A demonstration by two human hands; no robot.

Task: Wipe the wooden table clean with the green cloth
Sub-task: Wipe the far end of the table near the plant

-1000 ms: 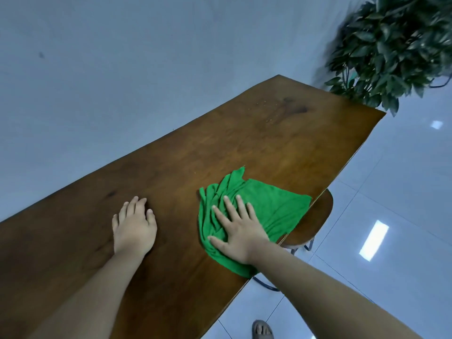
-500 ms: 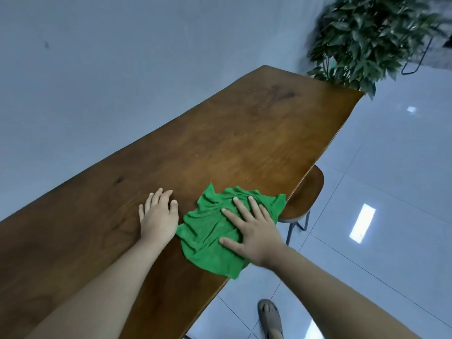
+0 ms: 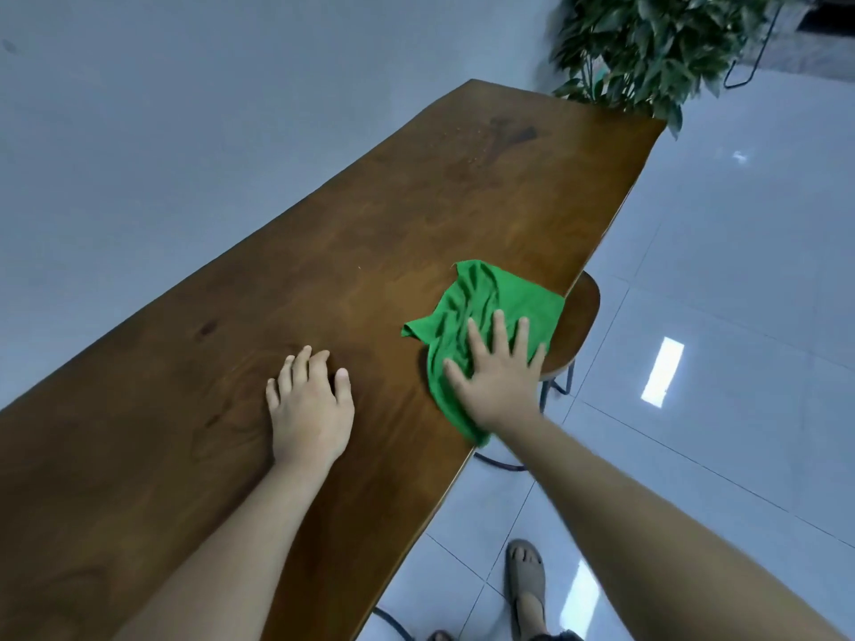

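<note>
The right hand [image 3: 497, 381] presses flat, fingers spread, on the green cloth [image 3: 486, 316], which bunches ahead of its fingertips at the wooden table [image 3: 370, 252] edge. The left hand [image 3: 310, 404] lies flat, gripping nothing, just beside; bare tabletop stretches beyond.

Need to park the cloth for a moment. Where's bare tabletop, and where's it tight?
Widest bare stretch: the far wooden table, between the green cloth and the plant. Also a strip along the wall edge beyond the left hand. Tight: the near edge, where the right hand presses the cloth above a stool.
</note>
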